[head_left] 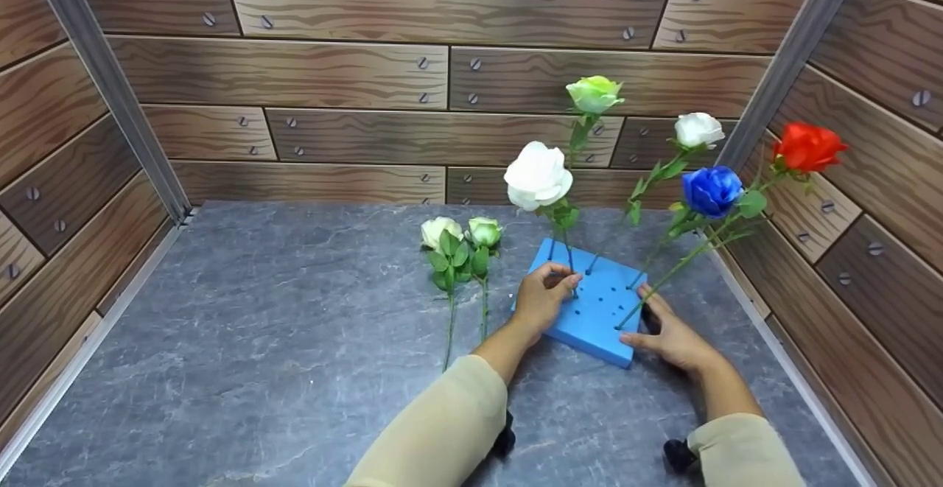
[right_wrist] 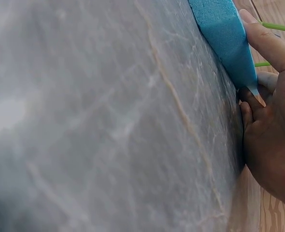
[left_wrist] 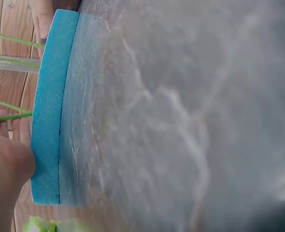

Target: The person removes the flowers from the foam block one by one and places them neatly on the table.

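Note:
A blue foam block [head_left: 595, 325] with small holes lies on the table, artificial roses standing in it. My left hand [head_left: 541, 299] pinches the stem of a large white rose [head_left: 538, 176] low down, close over the block's top. In the left wrist view its fingers curl by a green stem [left_wrist: 12, 117] beside the foam. My right hand [head_left: 681, 340] holds the block's right side, thumb at the near corner and fingers along the edge. Also upright in the foam are a yellow-green rose [head_left: 594, 95], a smaller white rose [head_left: 698, 130], a blue rose [head_left: 712, 191] and a leaning red rose [head_left: 809, 146].
Left of the block, a cream rose [head_left: 440, 233] and a pale green rose [head_left: 484, 231] lie on the grey marbled table [head_left: 243, 340], near my left forearm. Wood-patterned walls [head_left: 339, 74] enclose the back and both sides. Tall blooms lean out toward the right wall.

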A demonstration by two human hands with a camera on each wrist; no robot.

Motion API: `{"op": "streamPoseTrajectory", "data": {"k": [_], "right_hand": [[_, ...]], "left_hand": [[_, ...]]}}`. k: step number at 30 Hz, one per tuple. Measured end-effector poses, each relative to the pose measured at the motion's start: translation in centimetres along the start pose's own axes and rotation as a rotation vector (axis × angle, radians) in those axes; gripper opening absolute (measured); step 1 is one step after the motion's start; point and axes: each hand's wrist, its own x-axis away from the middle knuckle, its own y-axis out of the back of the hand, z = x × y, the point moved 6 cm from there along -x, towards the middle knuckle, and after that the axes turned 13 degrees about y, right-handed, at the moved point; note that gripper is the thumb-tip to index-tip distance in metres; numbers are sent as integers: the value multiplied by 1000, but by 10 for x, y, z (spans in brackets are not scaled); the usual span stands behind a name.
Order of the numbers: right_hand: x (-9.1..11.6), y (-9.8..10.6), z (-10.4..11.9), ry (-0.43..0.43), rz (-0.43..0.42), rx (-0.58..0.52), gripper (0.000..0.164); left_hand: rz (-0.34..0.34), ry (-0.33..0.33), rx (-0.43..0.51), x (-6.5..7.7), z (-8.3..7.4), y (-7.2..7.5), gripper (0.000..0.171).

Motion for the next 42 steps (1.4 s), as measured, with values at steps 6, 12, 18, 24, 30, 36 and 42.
{"op": "streamPoseTrajectory", "data": {"k": [6, 12, 18, 24, 30, 36, 42], "right_hand": [[-4, -4, 2, 10, 1, -5, 120], [-6, -4, 5, 19, 7, -9, 119], [-4, -1, 6, 32, 7, 8, 118], [-3, -1, 6, 30, 14, 11, 118], [-2, -1, 6, 35, 16, 21, 118], [-1, -1, 7, 41, 11, 13, 117], [0, 0, 4, 45, -1, 6, 117]], "left_hand": [[4, -14, 14, 0, 0, 5, 14], [10, -44, 43, 1, -2, 8, 14], [7, -36, 121, 1, -2, 9, 21], [21, -5, 242, 1, 0, 10, 31], [24, 9, 279, -1, 1, 10, 29], [18, -11, 313, 0, 3, 10, 24], [-29, -30, 351, 1, 4, 9, 23]]}}
